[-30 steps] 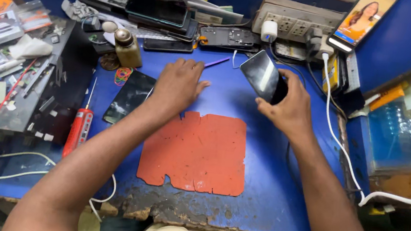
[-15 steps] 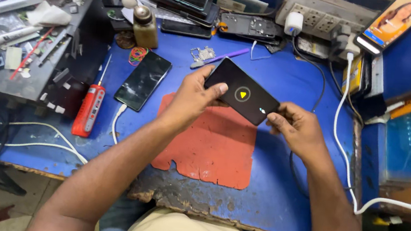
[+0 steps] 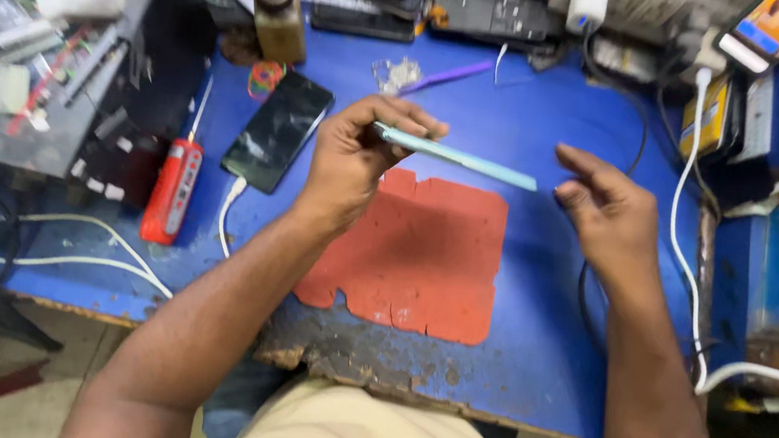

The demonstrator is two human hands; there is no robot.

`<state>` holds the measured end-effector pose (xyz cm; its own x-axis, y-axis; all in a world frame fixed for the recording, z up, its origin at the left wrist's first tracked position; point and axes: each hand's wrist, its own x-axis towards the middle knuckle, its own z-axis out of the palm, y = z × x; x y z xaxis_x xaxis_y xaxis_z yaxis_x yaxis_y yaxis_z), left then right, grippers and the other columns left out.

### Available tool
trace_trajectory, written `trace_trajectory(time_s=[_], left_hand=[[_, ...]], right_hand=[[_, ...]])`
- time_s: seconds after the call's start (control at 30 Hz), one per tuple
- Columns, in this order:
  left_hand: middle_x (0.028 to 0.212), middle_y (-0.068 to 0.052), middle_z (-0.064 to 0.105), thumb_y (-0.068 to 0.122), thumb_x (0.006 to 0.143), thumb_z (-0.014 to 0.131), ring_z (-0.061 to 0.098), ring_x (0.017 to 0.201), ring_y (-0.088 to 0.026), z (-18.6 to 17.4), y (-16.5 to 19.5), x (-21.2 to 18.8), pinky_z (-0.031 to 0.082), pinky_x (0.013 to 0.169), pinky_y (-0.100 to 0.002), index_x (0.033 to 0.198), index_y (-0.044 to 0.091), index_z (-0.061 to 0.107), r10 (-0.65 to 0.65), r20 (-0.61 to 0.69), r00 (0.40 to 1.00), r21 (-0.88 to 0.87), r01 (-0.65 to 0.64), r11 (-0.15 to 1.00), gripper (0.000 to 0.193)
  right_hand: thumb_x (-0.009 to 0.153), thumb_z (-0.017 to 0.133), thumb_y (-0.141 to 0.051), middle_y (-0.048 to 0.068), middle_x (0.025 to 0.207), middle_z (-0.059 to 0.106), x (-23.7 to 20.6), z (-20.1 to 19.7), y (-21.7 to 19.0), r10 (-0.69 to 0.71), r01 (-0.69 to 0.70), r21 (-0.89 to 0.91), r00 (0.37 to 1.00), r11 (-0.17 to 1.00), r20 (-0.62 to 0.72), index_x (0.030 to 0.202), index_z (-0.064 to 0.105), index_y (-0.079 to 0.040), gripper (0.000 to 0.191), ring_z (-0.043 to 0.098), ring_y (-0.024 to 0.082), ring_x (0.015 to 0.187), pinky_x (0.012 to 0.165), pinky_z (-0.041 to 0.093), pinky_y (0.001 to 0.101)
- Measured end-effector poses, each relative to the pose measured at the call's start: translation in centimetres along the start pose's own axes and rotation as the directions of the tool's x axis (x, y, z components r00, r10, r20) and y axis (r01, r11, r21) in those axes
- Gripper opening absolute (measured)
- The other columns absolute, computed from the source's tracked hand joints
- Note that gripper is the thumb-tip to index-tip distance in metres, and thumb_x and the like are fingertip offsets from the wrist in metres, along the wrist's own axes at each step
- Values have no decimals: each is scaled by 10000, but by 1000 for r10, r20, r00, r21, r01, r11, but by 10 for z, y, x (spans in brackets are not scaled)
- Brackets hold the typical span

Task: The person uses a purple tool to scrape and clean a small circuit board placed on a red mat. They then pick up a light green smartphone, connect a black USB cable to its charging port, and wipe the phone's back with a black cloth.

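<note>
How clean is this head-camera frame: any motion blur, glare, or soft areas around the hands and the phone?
Head view: left hand and the edge-on phone it holds are slightly smeared; right hand, just off the phone's end, is softer. The orange mat reads fairly sharp, the clutter along the top edge is blurred. Lighting is even, with mild glare on the second phone.

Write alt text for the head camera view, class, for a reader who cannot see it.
The left hand holds a slim phone edge-on above a red mat on a worn blue workbench, while the right hand hovers open at the phone's far end. To the left lie a dark phone on a white cable and a red screwdriver.
</note>
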<state>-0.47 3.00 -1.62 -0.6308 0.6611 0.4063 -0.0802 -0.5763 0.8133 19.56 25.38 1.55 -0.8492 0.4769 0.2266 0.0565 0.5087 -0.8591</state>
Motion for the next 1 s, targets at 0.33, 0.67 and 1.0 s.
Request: trace_trajectory(time_s=[0.33,0.67,1.0], left_hand=[[1252,-131,700,26,947,557,687,1110,-223,10,16,0,603,912,-390,1257,133,653,-432,4,902,-450,387,805,342],[945,-58,762,-74,794,722,730,860,-193,12,30,-16,564,852,-410,1015,53,697,-128,78,989,760,24,650,256],[1043,-72,764,-133,755,699,751,1004,-244,4,31,-25,503,1099,-550,927,48,644,218,372,902,754,-431,496,255]], right_hand=[[868,781,7,90,1214,654,-15,41,-2,135,-167,472,986,865,101,1486,515,35,674,635,159,1151,1014,529,302],[836,809,30,54,1061,687,-27,57,-18,-135,141,108,989,984,-61,1185,576,-53,428,710,169,996,854,610,316],[817,887,51,110,999,719,-30,54,-29,-568,493,-412,820,766,-75,929,651,-24,271,736,273,990,884,599,374]])
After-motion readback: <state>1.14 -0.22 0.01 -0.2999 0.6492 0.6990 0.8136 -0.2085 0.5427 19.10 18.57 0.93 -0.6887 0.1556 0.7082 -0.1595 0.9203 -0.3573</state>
